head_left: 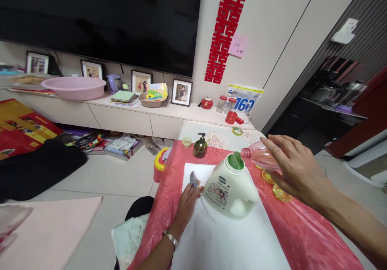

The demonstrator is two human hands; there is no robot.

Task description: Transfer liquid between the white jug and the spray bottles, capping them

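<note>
Gripping clear plastic bottle (257,154): your right hand (292,167); left hand (189,199) pinches grey piece (193,179), perhaps plastic, near white surface's (211,241) left edge.

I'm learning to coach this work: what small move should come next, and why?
Perhaps set the grey piece down on the white mat, so the left hand can steady the jug: that hand pinches the piece beside the jug, while the right hand is at the bottle.
</note>
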